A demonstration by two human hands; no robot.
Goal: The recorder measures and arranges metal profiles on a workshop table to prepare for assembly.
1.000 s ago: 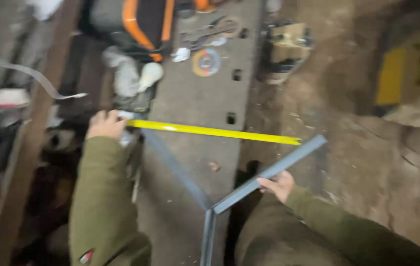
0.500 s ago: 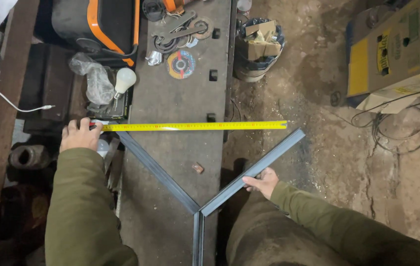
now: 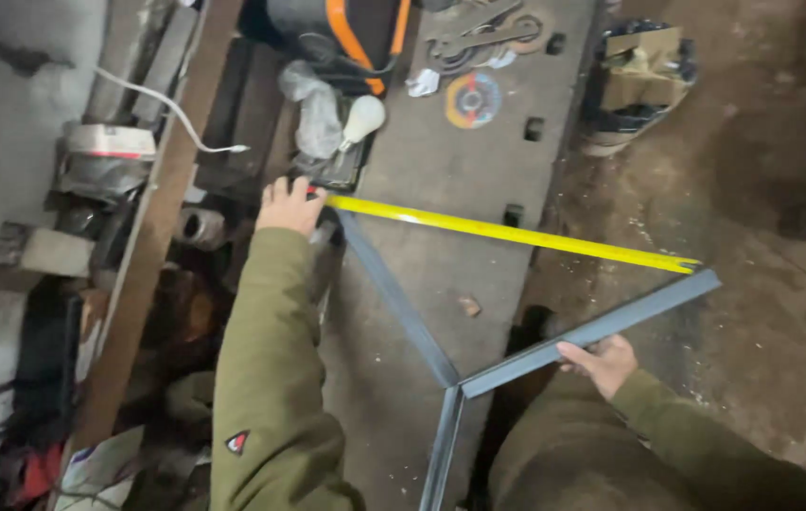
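Across the bench, yellow tape measure, grey Y-shaped steel frame

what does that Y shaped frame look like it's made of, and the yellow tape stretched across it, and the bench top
Y-shaped frame: apparently bare steel strip, dull blue-grey, straight edges. Yellow tape: probably thin painted metal blade, since it spans stiff between the arms. Bench top: likely heavy steel plate, matte grey, with cut slots.

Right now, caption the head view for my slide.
Left hand pins yellow tape across a Y-shaped steel frame; right hand grips one arm.
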